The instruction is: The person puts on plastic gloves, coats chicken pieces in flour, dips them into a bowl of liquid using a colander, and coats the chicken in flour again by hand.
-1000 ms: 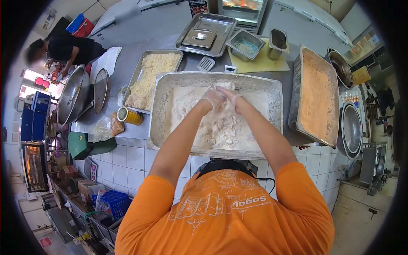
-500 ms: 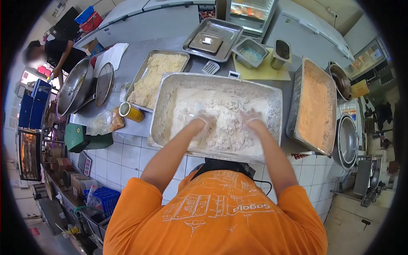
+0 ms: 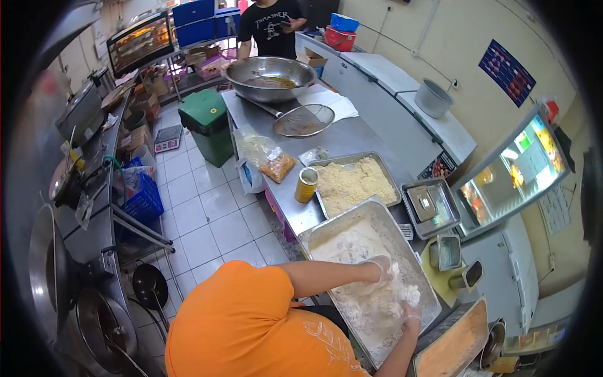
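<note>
A large metal tray (image 3: pixel 308 239) in front of me holds white flour (image 3: pixel 352 242) with lumpy flour-coated pieces (image 3: pixel 377 308) in it. My left hand (image 3: pixel 380 269), in a clear glove, reaches down into the flour near the tray's middle. Close to the right side of the tray is my right hand (image 3: pixel 411 312), also gloved, against a clump of floury pieces (image 3: pixel 408 294). Flour and blur hide the fingers of both hands, so their grip does not show.
A tray of pale crumbs (image 3: pixel 355 185) and a yellow can (image 3: pixel 306 185) stand beyond the flour tray. Orange powder fills another tray (image 3: pixel 455 342) at right. Farther along are a strainer (image 3: pixel 304 120), a steel bowl (image 3: pixel 270 78) and a person (image 3: pixel 273 28) in black.
My view has swung left, bringing the floor, green bin and other person into fuller view. Both hands stay in the flour tray and are now closer together, with floury pieces heaped between them.
</note>
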`<state>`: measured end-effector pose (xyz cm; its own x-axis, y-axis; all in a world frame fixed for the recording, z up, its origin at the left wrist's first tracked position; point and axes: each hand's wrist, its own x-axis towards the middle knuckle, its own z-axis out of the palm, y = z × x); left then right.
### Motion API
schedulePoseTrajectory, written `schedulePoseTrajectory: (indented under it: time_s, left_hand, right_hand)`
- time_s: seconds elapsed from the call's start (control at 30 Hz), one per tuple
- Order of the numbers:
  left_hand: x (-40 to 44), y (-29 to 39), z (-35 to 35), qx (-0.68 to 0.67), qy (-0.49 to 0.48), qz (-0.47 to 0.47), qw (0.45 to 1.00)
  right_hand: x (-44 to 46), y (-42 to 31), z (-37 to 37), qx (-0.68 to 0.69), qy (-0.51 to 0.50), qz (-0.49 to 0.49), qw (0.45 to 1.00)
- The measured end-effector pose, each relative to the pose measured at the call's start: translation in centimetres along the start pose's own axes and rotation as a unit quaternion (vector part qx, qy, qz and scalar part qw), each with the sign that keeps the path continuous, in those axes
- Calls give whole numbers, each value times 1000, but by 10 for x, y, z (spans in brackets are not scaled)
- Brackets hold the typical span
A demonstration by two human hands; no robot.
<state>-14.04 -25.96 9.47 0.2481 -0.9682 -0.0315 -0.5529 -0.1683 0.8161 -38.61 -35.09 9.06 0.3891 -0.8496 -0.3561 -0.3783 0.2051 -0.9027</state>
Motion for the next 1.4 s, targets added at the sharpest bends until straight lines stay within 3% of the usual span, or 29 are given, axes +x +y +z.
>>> schedulePoseTrajectory:
  time_s: [0.13,0.27,0.37,0.4,0.47,0.53,0.57,0.6,0.63,0.7,0.73,0.77,0.8,0.83,0.9,1.0,1.03,1.07,1.1,1.13,1.17,1.27,1.37,1.4]
  left_hand:
    - [-23,36,-29,55,-68,-24,996]
    - [-26,49,-30,28,-172,89,981]
    - [-27,56,-35,123,-228,120,958]
    - [-25,48,-32,146,-229,118,955]
    - [-15,6,-19,188,-174,83,963]
    - [-4,-38,-6,240,-120,26,963]
    - [5,-61,-1,274,-96,-7,957]
    - [12,-85,1,315,-74,-29,946]
    - [19,-106,10,355,-58,-35,932]
    - [24,-144,34,388,-17,12,922]
    - [18,-113,20,209,-107,-55,971]
    - [9,-78,17,-39,-175,-166,970]
    - [0,-47,20,-187,-208,-250,927]
    - [-9,-22,24,-267,-228,-296,888]
    - [-1,-9,28,-253,-270,-302,879]
    - [6,19,8,-241,-242,-227,912]
    - [6,18,-1,-254,-234,-194,918]
    - [-3,14,-8,-267,-222,-166,923]
    - [-10,18,-16,-198,-204,-99,954]
    - [-12,29,-24,-125,-188,-32,974]
    - [-16,39,-31,-50,-173,37,983]
    - [-22,66,-48,139,-173,34,974]
    - [-12,72,-56,229,-281,-77,929]
    - [-13,68,-55,294,-281,11,913]
  right_hand:
    - [-38,-48,3,-42,4,22,999]
    - [-63,-82,25,-98,27,84,991]
    - [-28,-32,-14,-247,-23,-68,966]
    - [-28,-27,-25,-238,-38,-39,970]
    - [-57,-78,-3,-205,-64,28,976]
    - [-42,-50,-17,-302,-70,-132,942]
    - [-28,-40,-27,-415,-59,-132,898]
    - [-21,-46,-19,-373,-75,-30,924]
    - [9,1,-22,-368,-68,3,927]
    - [2,11,24,-426,11,28,904]
    - [60,95,44,-422,-35,67,903]
    - [44,69,67,-439,-54,10,897]
    - [22,38,92,-455,-70,-48,886]
    - [0,-2,94,-406,-68,-4,912]
    - [31,12,103,-214,-93,20,972]
    - [21,-4,73,-222,-9,-14,975]
    - [3,-18,70,-186,89,-76,976]
    - [-14,-37,62,-168,91,-104,976]
    - [-31,-57,55,-151,91,-133,975]
    - [-38,-75,45,-155,4,-130,979]
    - [-54,-95,42,-202,-12,-116,972]
    - [-62,-112,39,-295,-29,-66,953]
    - [-81,-106,30,-303,-20,-103,947]
    - [-86,-108,26,-304,-47,-105,946]
